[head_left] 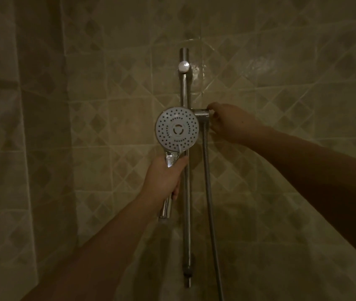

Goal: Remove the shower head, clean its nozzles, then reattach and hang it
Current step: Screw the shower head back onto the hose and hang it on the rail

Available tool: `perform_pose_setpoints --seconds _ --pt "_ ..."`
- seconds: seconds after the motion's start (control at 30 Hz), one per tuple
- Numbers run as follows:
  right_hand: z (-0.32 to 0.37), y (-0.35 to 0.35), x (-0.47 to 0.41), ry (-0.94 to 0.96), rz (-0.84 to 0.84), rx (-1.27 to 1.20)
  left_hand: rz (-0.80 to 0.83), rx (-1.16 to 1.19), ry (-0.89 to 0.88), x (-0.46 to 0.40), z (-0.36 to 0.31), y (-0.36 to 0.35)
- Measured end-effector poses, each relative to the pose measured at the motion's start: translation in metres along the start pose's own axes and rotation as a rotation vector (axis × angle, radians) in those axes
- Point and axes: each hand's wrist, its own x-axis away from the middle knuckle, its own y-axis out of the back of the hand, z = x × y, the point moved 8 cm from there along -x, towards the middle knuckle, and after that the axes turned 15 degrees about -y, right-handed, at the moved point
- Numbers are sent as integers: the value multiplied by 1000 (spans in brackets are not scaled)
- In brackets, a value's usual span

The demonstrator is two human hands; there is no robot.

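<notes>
Head view: left hand (165,178) hides shower head (177,129) handle.

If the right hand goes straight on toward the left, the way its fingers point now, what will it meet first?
The right hand already touches the holder on the rail, so the holder comes first. Just beyond it is the rim of the shower head, though depth between them is unclear.

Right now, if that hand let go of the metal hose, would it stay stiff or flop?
Probably flop: the hose looks ribbed and hangs in a slight curve from the bracket. Its shiny surface may be slippery. The right hand is at its top end, the exact grip unclear.
</notes>
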Motion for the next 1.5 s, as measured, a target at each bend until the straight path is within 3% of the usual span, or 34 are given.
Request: perform_pose_setpoints --seconds 0.37,0.67,0.9,1.23,1.43,1.5 --pt "3 -6 -10 340 -14 -1 -13 -40 14 -16 18 -16" --pt "5 6 -19 469 -115 170 -26 -4 98 -3 30 -16" --pt "-1 17 -45 231 17 -98 -28 35 150 -1 31 -15" --pt "-1 17 -43 184 137 -372 17 30 164 0 36 -16" --pt "-20 29 -59 -122 97 -816 32 30 179 0 38 -17" --pt "-21 21 -60 -216 74 -826 29 29 182 0 40 -19"
